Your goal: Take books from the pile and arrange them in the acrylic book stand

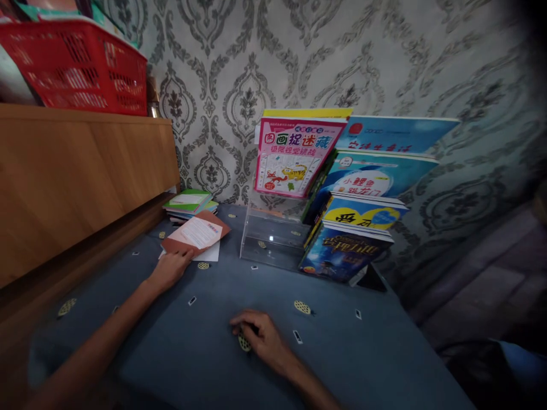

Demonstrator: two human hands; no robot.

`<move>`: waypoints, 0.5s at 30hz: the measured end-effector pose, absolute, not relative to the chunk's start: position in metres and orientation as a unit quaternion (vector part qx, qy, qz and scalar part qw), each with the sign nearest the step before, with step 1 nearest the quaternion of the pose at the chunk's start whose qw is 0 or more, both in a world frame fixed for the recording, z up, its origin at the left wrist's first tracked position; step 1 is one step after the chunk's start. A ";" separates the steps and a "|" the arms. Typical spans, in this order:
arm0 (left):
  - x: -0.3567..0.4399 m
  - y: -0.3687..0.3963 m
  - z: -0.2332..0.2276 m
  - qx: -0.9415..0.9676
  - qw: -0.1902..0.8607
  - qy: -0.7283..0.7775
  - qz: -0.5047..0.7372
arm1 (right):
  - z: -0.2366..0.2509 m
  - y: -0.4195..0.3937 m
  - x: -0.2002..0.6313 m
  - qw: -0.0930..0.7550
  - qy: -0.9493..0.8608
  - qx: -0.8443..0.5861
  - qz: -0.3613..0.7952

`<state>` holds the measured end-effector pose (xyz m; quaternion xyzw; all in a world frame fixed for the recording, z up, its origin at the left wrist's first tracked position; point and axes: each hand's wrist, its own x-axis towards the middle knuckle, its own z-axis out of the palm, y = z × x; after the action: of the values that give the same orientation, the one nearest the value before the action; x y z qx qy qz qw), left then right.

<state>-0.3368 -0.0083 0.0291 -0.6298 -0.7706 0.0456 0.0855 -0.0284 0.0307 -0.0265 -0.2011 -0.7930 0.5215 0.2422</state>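
Observation:
My left hand (173, 269) is closed on the lower edge of a brown-covered book (176, 244) with a white printed panel. Beneath that book a white page or second book (212, 252) sticks out. Just behind lies a small pile of thin books (188, 200), a green one on top. My right hand (261, 337) rests low over the tablecloth, fingers loosely curled with a gap to the thumb, holding nothing. A clear tiered book rack (269, 230) stands beyond it, with a pink picture book (294, 156) upright at its upper left.
The rack's right side carries blue books (388, 173), a yellow-and-blue book (363, 213) and a dark blue book (342, 250). A wooden cabinet (85, 182) borders the left, bearing a red basket (85, 68). Patterned wallpaper backs the dark tablecloth (205, 347).

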 end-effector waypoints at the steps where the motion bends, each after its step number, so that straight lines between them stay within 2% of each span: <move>1: -0.336 -0.012 0.028 -0.630 0.081 -0.771 0.046 | -0.026 0.031 -0.029 0.243 -0.796 -0.198 0.517; 11: -0.328 -0.050 0.022 -0.628 0.044 -0.775 0.055 | -0.021 0.030 -0.029 0.239 -0.803 -0.194 0.511; 15: -0.330 -0.075 0.015 -0.641 0.028 -0.767 0.018 | -0.020 0.029 -0.030 0.235 -0.803 -0.192 0.513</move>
<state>-0.3298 -0.0755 0.0151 -0.6412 -0.7667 0.0181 0.0275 -0.0295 0.0294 -0.0200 -0.1922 -0.8029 0.5130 0.2350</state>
